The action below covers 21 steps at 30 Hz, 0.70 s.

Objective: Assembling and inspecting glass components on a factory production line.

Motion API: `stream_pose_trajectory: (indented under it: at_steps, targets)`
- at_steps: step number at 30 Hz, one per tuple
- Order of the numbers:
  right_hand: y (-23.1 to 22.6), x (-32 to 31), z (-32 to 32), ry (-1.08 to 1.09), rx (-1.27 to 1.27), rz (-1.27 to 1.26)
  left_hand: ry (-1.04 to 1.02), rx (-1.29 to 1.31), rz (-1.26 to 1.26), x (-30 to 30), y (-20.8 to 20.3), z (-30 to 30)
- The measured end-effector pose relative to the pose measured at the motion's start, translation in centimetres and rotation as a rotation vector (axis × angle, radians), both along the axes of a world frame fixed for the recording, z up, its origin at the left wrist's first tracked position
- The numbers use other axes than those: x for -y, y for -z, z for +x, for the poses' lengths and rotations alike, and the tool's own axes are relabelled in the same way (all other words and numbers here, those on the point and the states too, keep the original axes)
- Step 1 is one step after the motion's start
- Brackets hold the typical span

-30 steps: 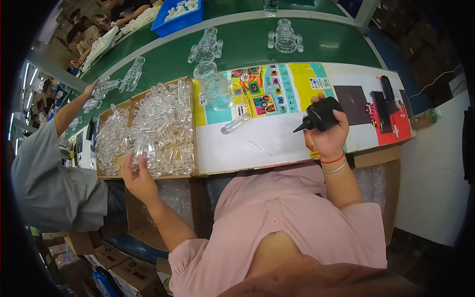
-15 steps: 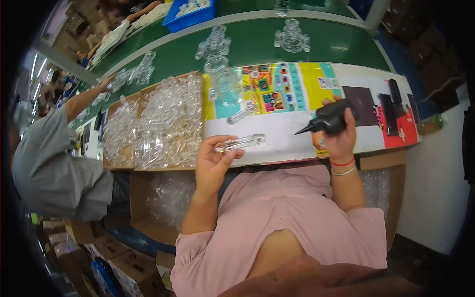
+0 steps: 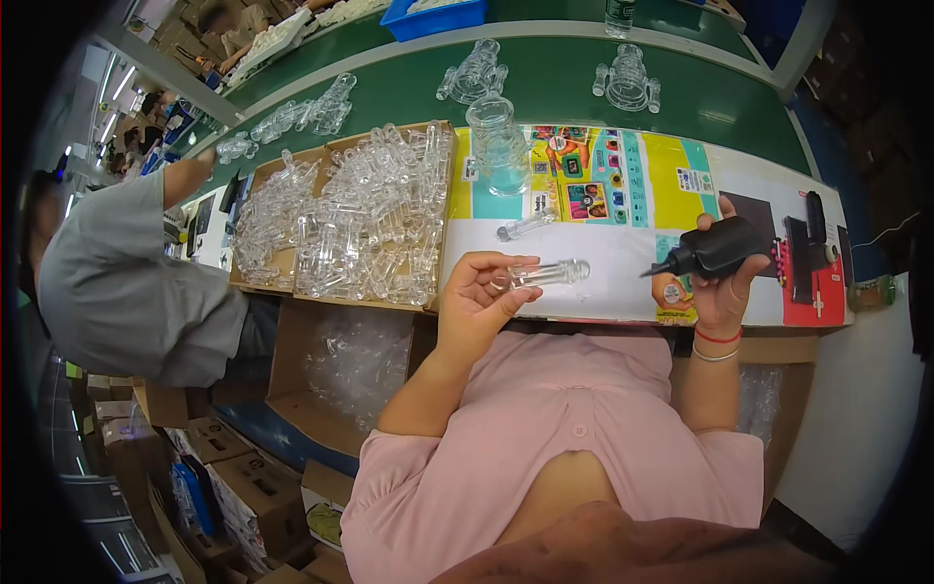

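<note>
My left hand (image 3: pixel 484 300) pinches a clear plastic tube-shaped piece (image 3: pixel 553 273) by its left end, holding it nearly level above the white sheet. Wrapped round a black squeeze bottle (image 3: pixel 722 247) is my right hand (image 3: pixel 718 304); the bottle's thin nozzle points left, a short gap away from the piece's ringed end. Another clear tube piece (image 3: pixel 525 226) lies on the sheet just beyond. Behind it stands a larger clear ribbed body (image 3: pixel 500 151), open at the top.
A cardboard tray (image 3: pixel 449 209) heaped with clear parts is on the left. Clear assemblies (image 3: pixel 626 80) stand on the green bench (image 3: pixel 555 83). Dark tools (image 3: pixel 798 258) lie at the right on a red card. A co-worker in grey (image 3: pixel 126 282) sits at the left.
The whole view has shifted, so the bench things appear farther right. Both hands keep their grips, and the nozzle stays apart from the piece. The co-worker's arm has drawn back from the clear assemblies.
</note>
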State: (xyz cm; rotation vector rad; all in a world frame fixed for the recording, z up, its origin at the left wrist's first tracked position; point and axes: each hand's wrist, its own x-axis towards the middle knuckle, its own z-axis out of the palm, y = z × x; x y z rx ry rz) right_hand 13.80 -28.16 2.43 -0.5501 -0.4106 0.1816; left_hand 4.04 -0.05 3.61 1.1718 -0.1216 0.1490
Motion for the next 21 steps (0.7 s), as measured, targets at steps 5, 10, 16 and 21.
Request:
stream_pose_trajectory:
  at_steps: [5, 10, 16, 21]
  targets:
    - [0.8, 0.5, -0.2, -0.079, -0.078, 0.006, -0.069, 0.036, -0.002, -0.2, 1.3, 0.9]
    - [3.5, 1.1, 0.1, -0.026, -0.214, 0.059, -0.058, -0.023, 0.06, 0.1, 2.0, 1.9]
    - [2.4, -0.3, -0.7, 0.118, -0.34, 0.071, 0.028, -0.336, -0.041, 0.8, 2.1, 2.1]
    - [0.4, -1.5, -1.1, 0.129, -0.318, 0.045, 0.206, -0.449, -0.228, -0.1, 3.9, 2.0]
